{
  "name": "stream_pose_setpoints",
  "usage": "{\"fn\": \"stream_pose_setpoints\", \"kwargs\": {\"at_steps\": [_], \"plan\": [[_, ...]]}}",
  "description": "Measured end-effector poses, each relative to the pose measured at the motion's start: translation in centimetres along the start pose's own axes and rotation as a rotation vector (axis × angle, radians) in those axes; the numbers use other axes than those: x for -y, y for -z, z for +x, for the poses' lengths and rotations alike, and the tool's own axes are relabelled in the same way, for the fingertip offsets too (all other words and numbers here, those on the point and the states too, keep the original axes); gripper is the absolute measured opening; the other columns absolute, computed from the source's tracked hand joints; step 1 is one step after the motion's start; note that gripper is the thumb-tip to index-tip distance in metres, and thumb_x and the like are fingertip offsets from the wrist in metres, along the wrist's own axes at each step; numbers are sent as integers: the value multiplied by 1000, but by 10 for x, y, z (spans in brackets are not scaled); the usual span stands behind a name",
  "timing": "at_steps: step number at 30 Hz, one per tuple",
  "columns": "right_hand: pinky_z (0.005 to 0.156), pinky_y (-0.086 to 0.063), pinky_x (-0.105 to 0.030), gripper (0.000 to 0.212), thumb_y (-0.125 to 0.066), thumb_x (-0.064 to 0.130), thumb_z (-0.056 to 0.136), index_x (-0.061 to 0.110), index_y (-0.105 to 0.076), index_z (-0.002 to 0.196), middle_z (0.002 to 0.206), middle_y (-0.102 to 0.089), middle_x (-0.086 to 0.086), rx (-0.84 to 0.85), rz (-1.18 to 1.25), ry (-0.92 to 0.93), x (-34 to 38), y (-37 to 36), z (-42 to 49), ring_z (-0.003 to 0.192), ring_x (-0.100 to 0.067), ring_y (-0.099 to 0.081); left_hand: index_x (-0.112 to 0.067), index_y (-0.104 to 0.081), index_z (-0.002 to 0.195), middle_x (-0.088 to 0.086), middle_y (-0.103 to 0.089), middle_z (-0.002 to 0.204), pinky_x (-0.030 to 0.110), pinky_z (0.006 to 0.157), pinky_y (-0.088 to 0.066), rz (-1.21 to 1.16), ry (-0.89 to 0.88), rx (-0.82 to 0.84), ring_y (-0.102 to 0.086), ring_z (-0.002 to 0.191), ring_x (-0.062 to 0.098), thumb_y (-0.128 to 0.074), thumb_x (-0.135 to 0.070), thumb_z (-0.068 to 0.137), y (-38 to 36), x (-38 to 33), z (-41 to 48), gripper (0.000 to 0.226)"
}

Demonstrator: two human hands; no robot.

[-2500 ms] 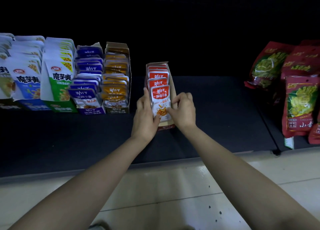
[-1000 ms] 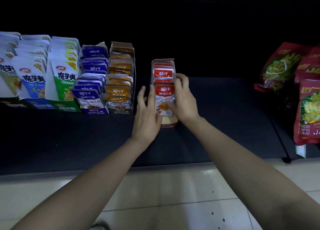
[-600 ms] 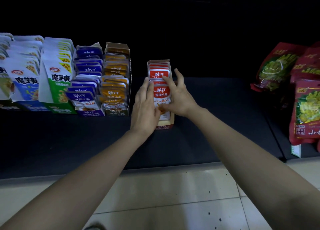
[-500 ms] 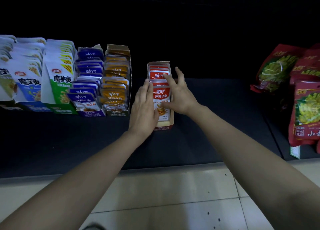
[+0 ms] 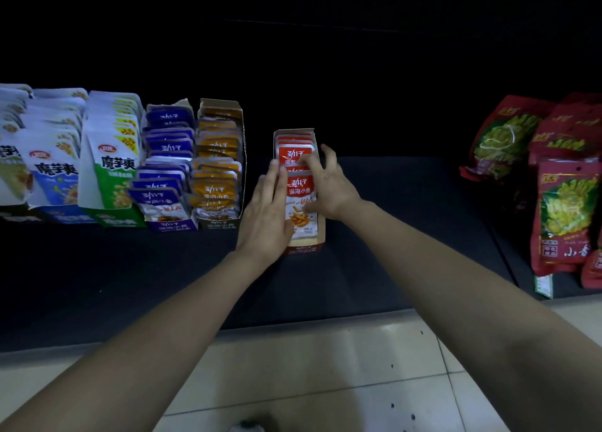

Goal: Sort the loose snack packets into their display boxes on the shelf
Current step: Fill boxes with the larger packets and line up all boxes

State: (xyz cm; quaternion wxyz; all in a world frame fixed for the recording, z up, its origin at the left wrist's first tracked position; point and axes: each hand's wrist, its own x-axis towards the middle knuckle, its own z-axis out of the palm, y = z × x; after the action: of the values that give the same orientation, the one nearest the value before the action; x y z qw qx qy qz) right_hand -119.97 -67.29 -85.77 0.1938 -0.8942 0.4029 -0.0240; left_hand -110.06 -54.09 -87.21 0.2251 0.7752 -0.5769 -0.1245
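Observation:
A narrow red display box [image 5: 303,250] stands on the dark shelf [image 5: 407,223], filled with a row of upright red snack packets [image 5: 301,187]. My left hand [image 5: 267,210] lies flat against the box's left side, fingers straight and reaching up along the packets. My right hand [image 5: 330,187] sits at the box's right side with fingers spread. Its thumb touches the face of the front packet and its index finger touches the packet behind. No loose packet is in either hand.
To the left stand an orange-packet box [image 5: 219,174], a purple-packet box [image 5: 164,174] and white boxes with green and blue print [image 5: 110,161]. Large red bags [image 5: 566,203] lean at the right end. Tiled floor [image 5: 325,366] lies below the shelf edge.
My right hand has slid from the front packet's right edge up over the packet tops, fingers now spread. My left hand flattened and stayed against the box's left side.

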Motion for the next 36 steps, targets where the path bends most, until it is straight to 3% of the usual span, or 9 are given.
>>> {"fn": "stream_pose_setpoints", "kwargs": {"at_steps": [6,10,16,19,22,30,33,36], "plan": [[103,-44,-48,109,-80,30,76,27,-5,154,160,14,-12,61,-11,37,0,10,-8,144,-33,-17,-10,12,153,1,25,159,44,117,-29,19,-19,51,0,150,26,-64,-15,89,-3,3,2,99],[106,-42,-47,100,-74,37,81,26,-8,155,160,14,-11,80,-151,64,4,20,-7,145,-31,-14,-8,6,153,7,27,158,46,118,-26,74,-1,63,8,149,29,-61,-19,92,-1,1,4,93],[110,-35,-47,113,-80,49,72,29,-5,154,160,19,-12,102,-297,33,10,21,-10,147,-31,-6,-9,8,153,9,20,159,48,109,-39,54,22,57,-6,148,32,-68,-23,88,-3,0,7,101],[111,-36,-48,114,-86,46,63,20,-17,150,160,10,-12,47,-268,40,12,17,-7,147,-30,-3,-8,8,153,11,20,159,46,111,-36,74,40,67,-6,148,31,-70,-23,86,-2,-1,10,103],[112,-34,-50,118,-89,40,60,12,-15,149,157,-4,-12,-7,-223,14,13,15,-3,146,-30,-4,-7,9,153,12,21,159,41,113,-35,132,35,75,-6,148,30,-69,-21,87,4,-3,9,103],[107,-40,-44,100,-87,34,64,10,-29,142,152,-11,-13,-52,-88,45,4,7,2,141,-29,-14,-14,16,152,15,13,159,39,104,-44,156,103,86,-26,141,30,-65,-16,89,6,-7,16,103],[100,-45,-41,92,-85,34,67,6,-34,139,144,-23,-12,-134,-39,91,3,1,2,132,-26,-26,-18,23,150,12,4,159,39,87,-53,113,97,99,-49,122,29,-64,-10,88,10,-7,19,107],[90,-51,-39,68,-80,26,75,4,-43,128,139,-30,-13,-314,64,123,0,-2,4,125,-27,-35,-36,42,135,9,-2,161,40,74,-56,58,65,114,-60,99,26,-59,-7,90,15,-7,23,113]]}}
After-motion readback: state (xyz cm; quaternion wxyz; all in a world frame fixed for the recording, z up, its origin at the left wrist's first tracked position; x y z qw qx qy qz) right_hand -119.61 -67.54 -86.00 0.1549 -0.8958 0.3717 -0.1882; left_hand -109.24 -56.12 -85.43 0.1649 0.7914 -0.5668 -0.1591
